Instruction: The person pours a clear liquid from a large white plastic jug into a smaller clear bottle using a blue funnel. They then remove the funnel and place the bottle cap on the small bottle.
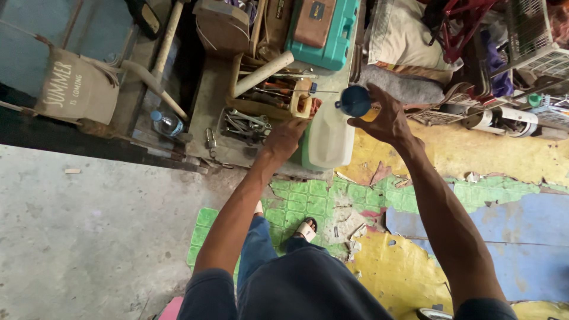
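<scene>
Your right hand (388, 121) pinches the blue funnel (355, 101) by its rim, lifted above the white plastic jug (329, 139), while your left hand (284, 139) closes on the jug's side, seemingly steadying it upright.

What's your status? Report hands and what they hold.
Right hand up, fingers gripping blue funnel. Left hand on white jerrycan by its handle. Tool tray close left of the can.
</scene>
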